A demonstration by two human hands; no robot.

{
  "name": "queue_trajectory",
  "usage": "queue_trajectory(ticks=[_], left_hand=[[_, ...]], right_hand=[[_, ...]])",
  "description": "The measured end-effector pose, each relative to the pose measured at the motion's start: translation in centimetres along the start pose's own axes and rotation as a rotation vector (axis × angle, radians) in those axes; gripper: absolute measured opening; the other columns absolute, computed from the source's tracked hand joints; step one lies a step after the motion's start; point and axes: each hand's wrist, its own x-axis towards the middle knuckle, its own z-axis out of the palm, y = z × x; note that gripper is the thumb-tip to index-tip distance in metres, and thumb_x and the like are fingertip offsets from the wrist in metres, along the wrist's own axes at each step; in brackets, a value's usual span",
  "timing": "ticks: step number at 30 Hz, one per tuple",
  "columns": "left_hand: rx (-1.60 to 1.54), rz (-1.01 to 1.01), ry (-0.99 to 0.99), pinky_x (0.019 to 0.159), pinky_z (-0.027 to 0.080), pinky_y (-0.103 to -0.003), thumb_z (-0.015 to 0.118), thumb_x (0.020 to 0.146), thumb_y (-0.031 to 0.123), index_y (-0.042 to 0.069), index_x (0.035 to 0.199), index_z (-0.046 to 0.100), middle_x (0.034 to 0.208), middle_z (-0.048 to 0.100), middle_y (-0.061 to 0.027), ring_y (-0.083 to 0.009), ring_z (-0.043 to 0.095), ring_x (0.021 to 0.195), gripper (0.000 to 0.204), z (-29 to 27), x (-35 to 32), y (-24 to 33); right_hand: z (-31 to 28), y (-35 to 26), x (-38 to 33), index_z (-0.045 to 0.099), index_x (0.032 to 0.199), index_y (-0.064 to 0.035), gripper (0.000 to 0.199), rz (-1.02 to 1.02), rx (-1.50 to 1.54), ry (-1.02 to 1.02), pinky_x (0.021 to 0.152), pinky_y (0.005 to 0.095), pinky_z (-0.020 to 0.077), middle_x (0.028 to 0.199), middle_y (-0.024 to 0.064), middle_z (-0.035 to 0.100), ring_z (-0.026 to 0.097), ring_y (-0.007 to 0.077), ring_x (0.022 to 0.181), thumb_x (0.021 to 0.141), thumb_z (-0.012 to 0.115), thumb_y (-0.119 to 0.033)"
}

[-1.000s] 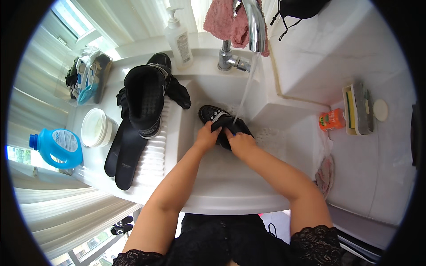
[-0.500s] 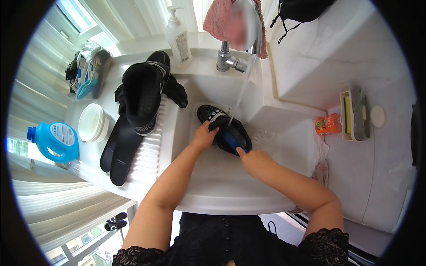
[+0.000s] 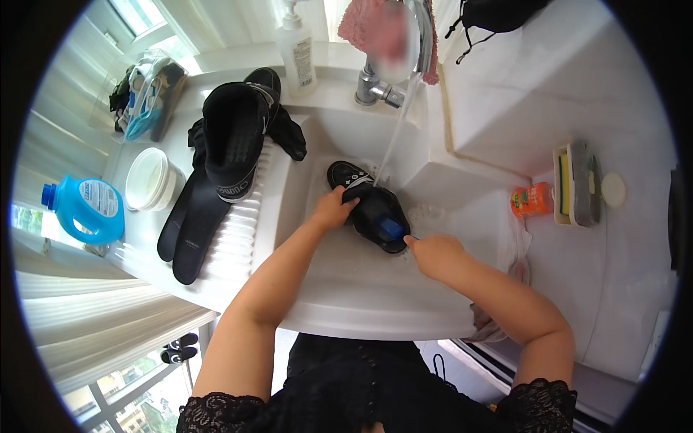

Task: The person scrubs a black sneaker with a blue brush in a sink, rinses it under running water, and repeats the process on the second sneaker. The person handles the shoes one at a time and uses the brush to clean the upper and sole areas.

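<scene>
A black shoe [image 3: 360,224] lies in the white sink [image 3: 328,285], its toe pointing to the far left. My left hand [image 3: 333,208] is closed on the edge of its opening, on the left side. My right hand [image 3: 435,256] grips the handle of a blue brush [image 3: 391,229], whose head is inside the shoe near the heel. A stream of water [image 3: 397,137] from the faucet [image 3: 374,90] falls onto the shoe's upper. Part of the brush handle is hidden by my fingers.
Another black shoe [image 3: 234,133] and black insoles [image 3: 196,242] rest by the ridged washboard [image 3: 242,234] on the left. Beyond them are a white tub [image 3: 148,180], a blue detergent jug [image 3: 90,209] and a pump bottle [image 3: 297,58]. A sponge holder [image 3: 574,184] stands right.
My right hand has drawn the brush back toward the heel, to the right and slightly nearer. My left hand still holds the shoe. The whole view has shifted slightly.
</scene>
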Motion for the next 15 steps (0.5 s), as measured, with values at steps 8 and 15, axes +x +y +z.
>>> queue_trajectory(ticks=[8,15], left_hand=[[0.031,0.151,0.056,0.074,0.046,-0.051,0.063,0.086,0.035,0.004,0.097,0.051,0.090,0.064,-0.0257,-0.0454,0.059,0.090,0.035,1.4,0.0,0.1],[-0.026,0.015,0.049,0.083,0.047,-0.050,0.063,0.086,0.034,0.000,0.105,0.049,0.102,0.060,-0.0318,-0.0471,0.058,0.097,0.042,1.1,-0.5,0.7]], right_hand=[[5.0,-2.9,12.3,0.051,0.129,-0.0136,0.037,0.151,0.197,0.406,0.070,0.0487,0.0530,0.089,0.0195,0.067,0.066,0.0376,0.082,0.094,0.046,-0.022],[1.2,-5.0,5.0,0.051,0.130,-0.0140,0.039,0.080,0.151,0.173,0.078,0.0475,0.0525,0.095,0.0191,0.068,0.065,0.0378,0.089,0.093,0.043,-0.018]])
